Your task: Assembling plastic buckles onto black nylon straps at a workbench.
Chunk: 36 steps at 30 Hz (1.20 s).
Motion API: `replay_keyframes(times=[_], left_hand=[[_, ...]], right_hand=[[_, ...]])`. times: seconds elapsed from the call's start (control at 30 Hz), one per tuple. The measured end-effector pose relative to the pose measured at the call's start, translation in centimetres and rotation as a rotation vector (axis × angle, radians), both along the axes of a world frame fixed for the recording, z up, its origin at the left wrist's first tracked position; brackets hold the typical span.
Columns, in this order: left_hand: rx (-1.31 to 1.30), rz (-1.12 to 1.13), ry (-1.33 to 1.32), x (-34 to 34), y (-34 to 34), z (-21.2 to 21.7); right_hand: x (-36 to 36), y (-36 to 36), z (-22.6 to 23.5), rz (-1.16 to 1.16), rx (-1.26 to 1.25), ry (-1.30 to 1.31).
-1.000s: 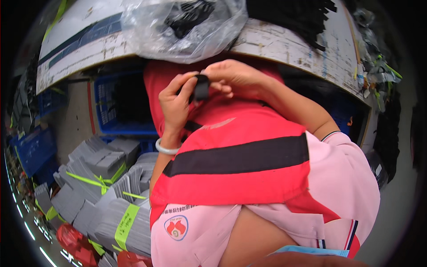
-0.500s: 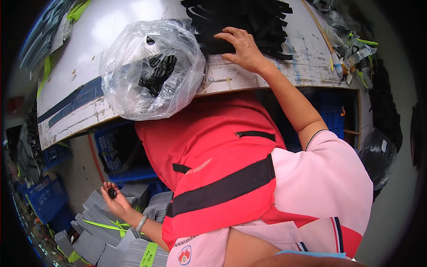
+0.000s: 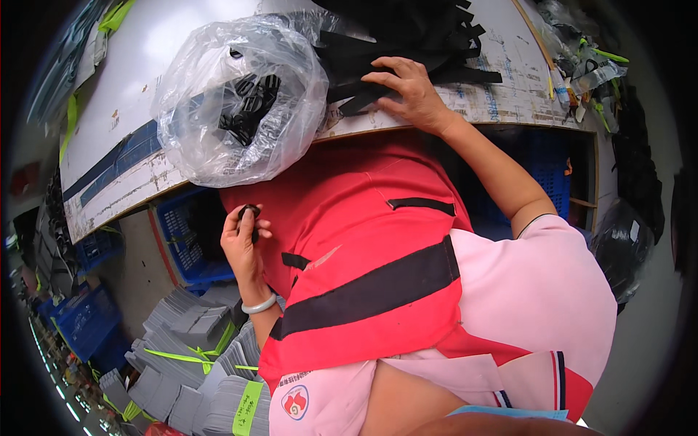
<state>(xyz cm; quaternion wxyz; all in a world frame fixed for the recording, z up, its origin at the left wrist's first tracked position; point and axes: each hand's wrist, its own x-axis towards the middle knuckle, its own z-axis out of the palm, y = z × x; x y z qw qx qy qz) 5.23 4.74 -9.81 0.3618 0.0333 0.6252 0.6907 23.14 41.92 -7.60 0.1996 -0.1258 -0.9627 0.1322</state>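
My left hand [image 3: 246, 236] is raised in front of the red apron [image 3: 342, 185], its fingers closed round a small black plastic piece [image 3: 251, 212] that looks like a buckle. At the table edge, my right hand [image 3: 416, 96] has its thumb and bent fingers on a black strap [image 3: 356, 102] at the front of a pile of black straps [image 3: 407, 40]. The fingertips partly hide how firmly they grip it. Left of the pile stands a clear plastic bag [image 3: 291, 138], open at the top, with several black buckles [image 3: 251, 109] inside.
Under the white worktable [image 3: 109, 120] are blue crates [image 3: 182, 236]. Stacked grey pieces tied with bright green bands [image 3: 182, 356] lie at the lower left. Plastic wrappings and a bottle [image 3: 600, 80] crowd the table's right end. A dark plastic bag [image 3: 622, 251] is beyond my right elbow.
My left hand has come up from low at the left to the apron front, still holding the black piece. My right hand has closed in on the straps; one now juts toward the table edge.
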Motion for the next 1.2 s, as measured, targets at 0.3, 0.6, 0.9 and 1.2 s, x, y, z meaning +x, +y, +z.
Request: replay_keyframes(times=[0.3,0.6,0.9,1.2], left_hand=[[0.124,-0.026,-0.083,1.7,5.9,3.0],[0.265,-0.016,-0.035,2.9,6.5,4.3],[0.06,0.035,0.362,3.4,6.0,3.7],[0.112,0.035,0.261,3.5,5.9,3.2]], right_hand=[[-3.5,-5.1,4.4,0.152,-0.237,0.186],[-6.3,-14.0,6.2,0.178,-1.522,-0.397],[-7.6,-15.6,5.8,0.042,-1.774,-0.289],[-7.4,-15.3,5.3,0.078,-1.749,-0.328]])
